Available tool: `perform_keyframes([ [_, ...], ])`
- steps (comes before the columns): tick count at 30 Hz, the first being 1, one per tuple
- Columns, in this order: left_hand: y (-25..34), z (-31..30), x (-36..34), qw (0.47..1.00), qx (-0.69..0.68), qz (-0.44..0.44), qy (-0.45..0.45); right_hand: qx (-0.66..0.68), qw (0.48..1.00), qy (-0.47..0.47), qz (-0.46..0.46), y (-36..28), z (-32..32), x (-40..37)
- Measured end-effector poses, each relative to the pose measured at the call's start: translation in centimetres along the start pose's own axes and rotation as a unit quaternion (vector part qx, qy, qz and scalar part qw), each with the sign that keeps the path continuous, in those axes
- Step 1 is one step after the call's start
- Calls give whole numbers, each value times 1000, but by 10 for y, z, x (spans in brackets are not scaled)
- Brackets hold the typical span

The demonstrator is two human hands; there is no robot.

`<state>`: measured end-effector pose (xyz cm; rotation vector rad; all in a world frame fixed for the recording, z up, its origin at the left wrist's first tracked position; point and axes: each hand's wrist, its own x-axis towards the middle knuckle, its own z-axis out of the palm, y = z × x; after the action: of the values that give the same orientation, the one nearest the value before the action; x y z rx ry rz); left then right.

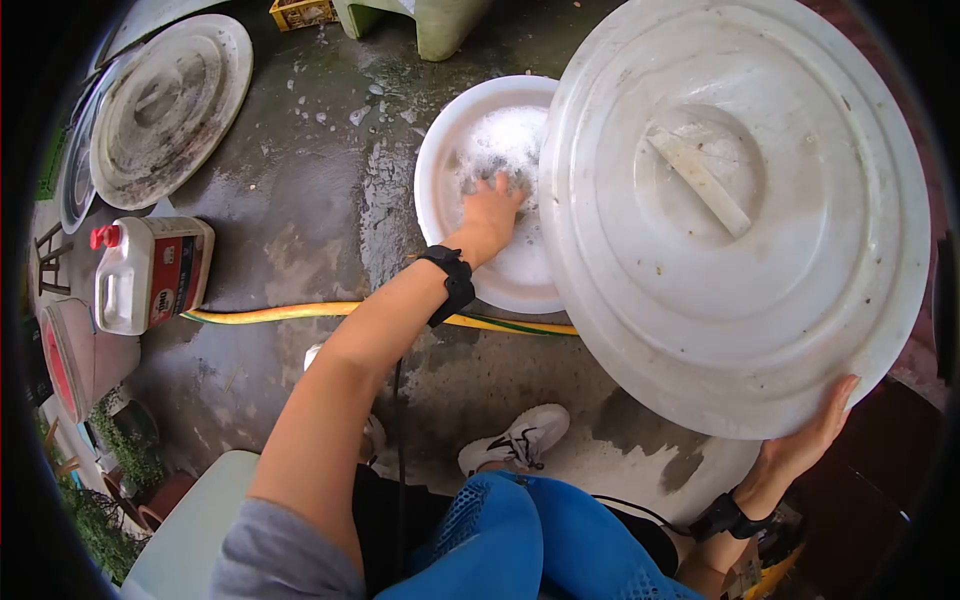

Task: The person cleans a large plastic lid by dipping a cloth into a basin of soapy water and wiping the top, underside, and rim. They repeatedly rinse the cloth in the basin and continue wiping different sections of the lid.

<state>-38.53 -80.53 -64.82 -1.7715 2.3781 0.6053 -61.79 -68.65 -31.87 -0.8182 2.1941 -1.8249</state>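
Observation:
A large white round plastic lid [640,300], with a raised bar handle and dark specks, is held up on the right side. My right hand [805,435] grips its lower right rim, with the fingers partly hidden by the lid. Partly covered by the lid is a white basin [428,190] of soapy water with foam [505,135]. My left hand [490,218] reaches into the basin, fingers apart and fingertips down at the grey, sudsy water. Whether something small lies under those fingertips is hidden.
A yellow hose [270,314] runs across the wet concrete floor behind my left forearm. To the left stand a white jug with a red cap [128,275], another dirty round lid [205,125] and a bucket [95,350]. A pale green stool [440,30] is at the top.

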Motion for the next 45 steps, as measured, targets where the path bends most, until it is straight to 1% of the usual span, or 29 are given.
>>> perform_keyframes([
  [1,-5,4,10,1000,0,7,2,-5,1000,-27,10,3,-11,0],
  [3,-17,7,27,992,-56,-6,-111,-11,999,-47,16,0,-16,-8],
  [4,-23,6,28,992,-58,0,-110,3,999,-29,43,-2,-10,-18],
  [6,-37,-24,19,967,-251,-50,-4,15,995,-17,93,-10,-3,-30],
  [7,-41,-44,17,966,-253,-47,-7,11,996,-14,93,-11,-3,-33],
  [9,-52,-79,17,874,-476,-99,-10,26,990,-28,138,-12,-2,-39],
  [10,-55,-82,19,873,-477,-99,-11,24,990,-28,139,-13,-1,-44],
  [12,-51,-92,21,786,-613,-41,67,-15,988,-37,149,-17,2,-52],
  [13,-45,-95,20,786,-614,-40,66,-15,988,-37,148,-19,1,-54],
  [15,-24,-119,2,750,-661,26,32,4,982,-59,180,-26,-1,-57],
  [16,-17,-130,-6,800,-600,21,-5,2,983,-59,177,-29,1,-60],
  [17,-12,-122,-7,797,-603,22,-3,13,980,-55,192,-32,4,-62],
  [19,-5,-96,-7,831,-516,127,164,22,976,-54,207,-36,9,-61],
  [20,-3,-98,-14,820,-519,140,196,24,975,-50,214,-35,10,-61],
  [21,-3,-99,-22,820,-519,139,196,27,974,-44,221,-34,9,-60],
  [23,-2,-105,-41,831,-504,186,145,41,972,-60,225,-32,4,-53],
  [24,3,-108,-53,831,-505,187,143,55,969,-76,229,-31,1,-50],
  [26,15,-112,-72,823,-445,279,214,48,971,-73,224,-29,0,-47],
  [27,20,-113,-79,823,-446,280,214,42,973,-72,217,-28,-1,-45],
  [29,28,-113,-86,801,-451,332,213,51,970,-79,224,-27,-4,-42],
  [31,24,-111,-71,803,-450,323,221,60,967,-85,232,-26,-7,-40],
  [35,0,-87,-9,861,-452,102,213,62,967,-83,232,-24,-9,-41],
  [36,-3,-87,-3,859,-453,102,214,57,968,-76,232,-25,-8,-42],
  [38,-5,-89,4,846,-495,49,192,49,971,-73,222,-24,-6,-43],
  [39,-3,-88,0,846,-496,48,191,42,973,-70,214,-24,-5,-44],
  [41,3,-84,-17,842,-457,178,227,48,972,-80,217,-24,-3,-44],
  [42,7,-92,-31,842,-457,178,225,56,970,-90,220,-24,-3,-44],
  [44,19,-108,-63,837,-487,210,136,53,970,-83,220,-24,-3,-43],
  [45,27,-111,-76,832,-477,240,150,51,971,-77,219,-24,-3,-43],
])
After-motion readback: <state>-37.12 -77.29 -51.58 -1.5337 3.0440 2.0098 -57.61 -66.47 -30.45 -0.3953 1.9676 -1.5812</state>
